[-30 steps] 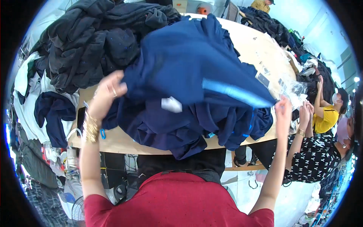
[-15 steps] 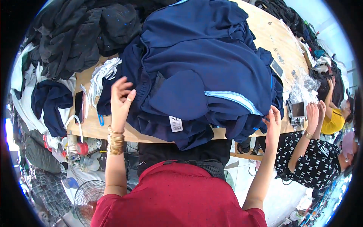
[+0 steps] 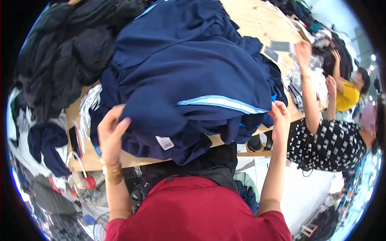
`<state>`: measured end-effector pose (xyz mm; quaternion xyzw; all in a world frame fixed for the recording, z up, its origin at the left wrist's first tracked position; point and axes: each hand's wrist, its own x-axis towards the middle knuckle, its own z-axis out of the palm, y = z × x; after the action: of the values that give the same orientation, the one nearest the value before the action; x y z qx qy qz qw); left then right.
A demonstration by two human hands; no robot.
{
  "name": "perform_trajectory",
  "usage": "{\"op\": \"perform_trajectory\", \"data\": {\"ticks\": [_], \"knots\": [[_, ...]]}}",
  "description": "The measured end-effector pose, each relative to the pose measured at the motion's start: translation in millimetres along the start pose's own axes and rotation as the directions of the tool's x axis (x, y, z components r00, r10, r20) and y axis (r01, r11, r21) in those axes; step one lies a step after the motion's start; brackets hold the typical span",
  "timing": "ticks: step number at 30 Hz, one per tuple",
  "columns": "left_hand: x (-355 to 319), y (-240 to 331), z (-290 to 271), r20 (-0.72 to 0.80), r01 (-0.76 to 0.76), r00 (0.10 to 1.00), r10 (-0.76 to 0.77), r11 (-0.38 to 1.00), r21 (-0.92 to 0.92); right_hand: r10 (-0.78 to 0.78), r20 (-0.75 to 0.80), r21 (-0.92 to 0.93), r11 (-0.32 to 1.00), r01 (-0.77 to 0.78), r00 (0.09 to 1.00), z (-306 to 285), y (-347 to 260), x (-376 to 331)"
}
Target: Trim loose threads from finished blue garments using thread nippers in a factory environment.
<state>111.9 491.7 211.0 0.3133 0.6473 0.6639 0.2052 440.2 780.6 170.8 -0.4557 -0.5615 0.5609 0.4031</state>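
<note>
A navy garment (image 3: 197, 76) with a white and light-blue stripe (image 3: 221, 102) lies spread over a pile of navy clothes in front of me. My left hand (image 3: 111, 132) is at its left edge, thumb on top and fingers behind the cloth, slightly blurred. Between thumb and fingertips, my right hand (image 3: 280, 116) pinches the right edge, where the stripe ends. A white printed label (image 3: 164, 142) shows on the cloth below, towards my body. How the layers lie under the top garment is hidden.
Black cloth (image 3: 68, 60) is heaped at the far left. White strips (image 3: 90, 104) and a dark phone (image 3: 75, 140) lie on the wooden table (image 3: 249, 18). To the right, a co-worker in a patterned black top (image 3: 321, 144) reaches over plastic-wrapped packs; another wears yellow (image 3: 348, 96).
My left hand has come down and closed on the garment's left edge. My right hand has taken the right edge. The view has shifted, and the co-worker's arm has risen.
</note>
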Motion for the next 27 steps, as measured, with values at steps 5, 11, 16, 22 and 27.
{"op": "perform_trajectory", "data": {"ticks": [5,11,16,22,27], "knots": [[-22,10,-49,0.652,0.082,0.734,-0.188,0.978,0.190,0.061,0.058,0.085,0.994,-0.066,0.996,-5,-14,-10],[-41,16,-21,0.531,0.070,0.789,-0.310,0.903,0.424,-0.142,0.098,-0.064,0.987,0.149,0.985,20,-9,0],[-60,30,1,0.520,-0.070,0.839,-0.161,0.915,0.397,-0.501,0.271,-0.596,0.583,0.552,0.822,37,-6,19],[-93,28,12,0.392,-0.152,0.919,-0.048,0.873,0.463,-0.536,0.205,-0.516,0.652,0.556,0.819,58,-16,29],[-124,16,22,0.281,-0.199,0.959,0.039,0.798,0.568,-0.071,0.213,0.426,0.904,-0.027,0.974,36,-51,57]]}}
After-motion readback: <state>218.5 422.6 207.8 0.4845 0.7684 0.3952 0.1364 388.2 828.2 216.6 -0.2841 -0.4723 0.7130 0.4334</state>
